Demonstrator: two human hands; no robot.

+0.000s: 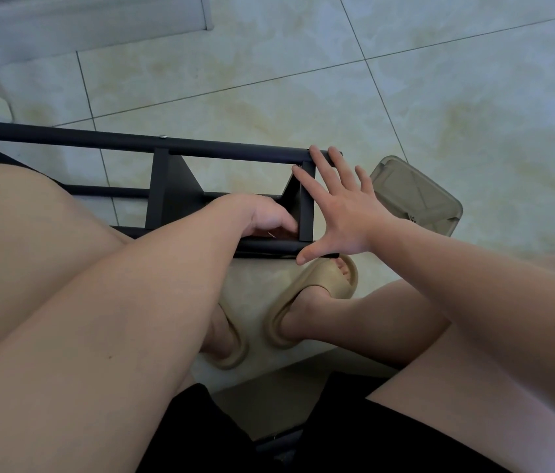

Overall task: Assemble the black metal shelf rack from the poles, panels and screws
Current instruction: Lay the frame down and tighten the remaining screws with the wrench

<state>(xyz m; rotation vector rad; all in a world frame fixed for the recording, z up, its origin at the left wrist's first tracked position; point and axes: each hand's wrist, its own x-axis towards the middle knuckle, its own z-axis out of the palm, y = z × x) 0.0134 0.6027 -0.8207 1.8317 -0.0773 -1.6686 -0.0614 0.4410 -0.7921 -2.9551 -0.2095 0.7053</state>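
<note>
— On the floor, where was the rack (162,186)?
— Lying on its side, near me. My right hand (344,213) was spread flat against its right end. My left hand (266,216) reached inside; couldn't tell its grip.

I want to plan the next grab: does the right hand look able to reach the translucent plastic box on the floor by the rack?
Probably yes. The right hand is open, spread against the end of the rack, holding nothing; the plastic box lies on bare floor just past its fingers, nothing between.
</note>
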